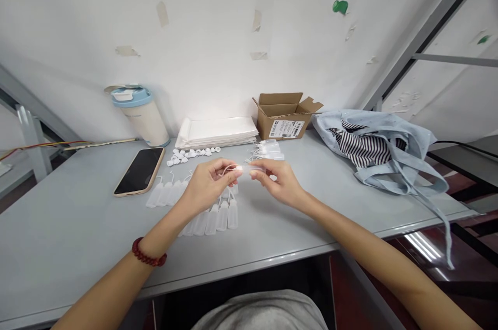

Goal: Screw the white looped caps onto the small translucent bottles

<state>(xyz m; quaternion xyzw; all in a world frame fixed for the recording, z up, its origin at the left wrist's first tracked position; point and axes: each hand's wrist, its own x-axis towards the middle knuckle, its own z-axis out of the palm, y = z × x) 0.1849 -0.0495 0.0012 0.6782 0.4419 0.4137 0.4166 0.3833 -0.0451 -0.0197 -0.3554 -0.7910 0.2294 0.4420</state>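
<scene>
Above the middle of the table, a small translucent plastic bottle (248,168) lies sideways between my two hands. My left hand (206,182) pinches its white cap end, where a thin curved white strip or tube loops by the fingers. The bottle's body is gripped by my right hand (283,180), whose fingers partly hide it. Several similar bottles (211,220) with thin curved tips lie in a row below my left hand, partly covered by the forearm. More bottles (167,194) lie to the left, and another group (271,149) sits beyond my right hand. Small white caps (187,155) are scattered behind my left hand.
A phone (140,172) and a tumbler with a blue lid (142,117) occupy the left side. Stacked white envelopes (218,132) and an open cardboard box (286,120) stand against the wall. A light blue cloth bag (373,138) lies right, its strap hanging over the table's front edge.
</scene>
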